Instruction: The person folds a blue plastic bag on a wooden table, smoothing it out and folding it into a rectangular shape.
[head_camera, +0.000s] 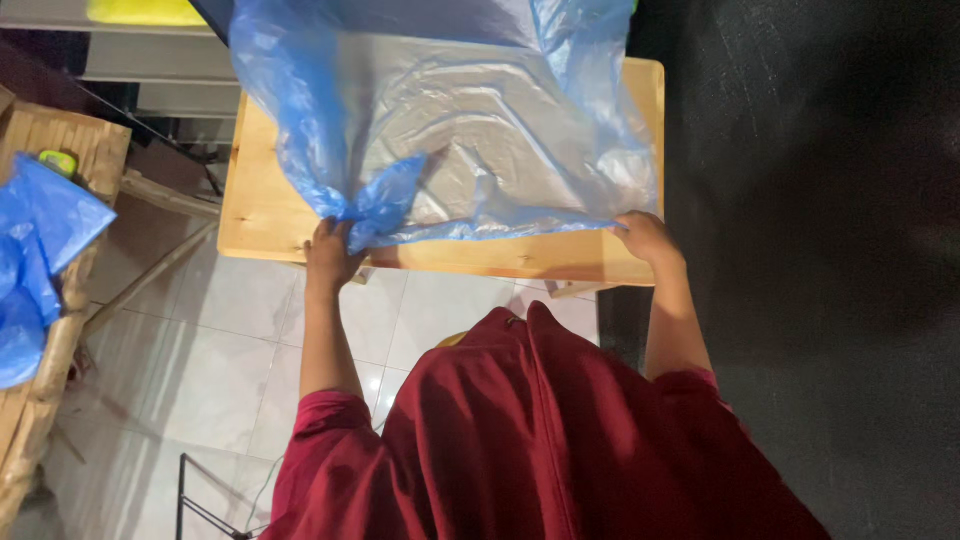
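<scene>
A large, thin blue plastic bag (450, 130) lies spread over a light wooden table (265, 215). My left hand (330, 252) grips a bunched corner of the bag at the table's near edge. My right hand (648, 238) pinches the bag's other near corner at the table's right front. Both arms reach out from dark red sleeves. Through the film I see a pale grey flat surface. The bag's far end runs out of view at the top.
A wicker basket (60, 330) stands at the left with crumpled blue plastic (40, 250) in it and a small green object (60, 160) on its rim. White floor tiles (200, 370) lie below. A dark mat (830, 250) covers the right side.
</scene>
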